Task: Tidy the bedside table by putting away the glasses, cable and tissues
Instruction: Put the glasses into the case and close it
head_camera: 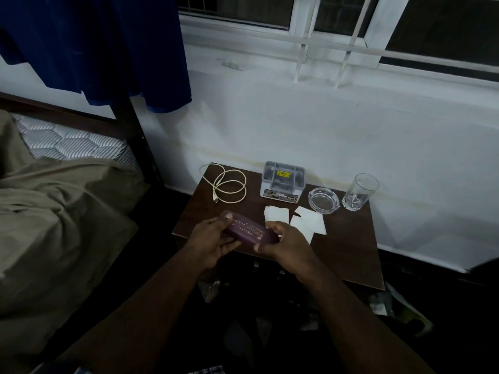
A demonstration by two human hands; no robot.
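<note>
A maroon glasses case [249, 230] with gold lettering is held closed above the front left of the dark wooden bedside table [348, 255]. My left hand [213, 238] grips its left end and my right hand [286, 244] its right end. The glasses themselves are out of sight. A white cable [229, 186] lies loosely coiled at the table's back left. Several white tissues [297, 220] lie flat in the middle of the table, just beyond my right hand.
A grey plastic organiser box [283, 182] stands at the table's back centre. To its right are a glass ashtray [324, 199] and an empty drinking glass [357, 191]. A bed [54, 211] lies to the left, a white wall and window behind.
</note>
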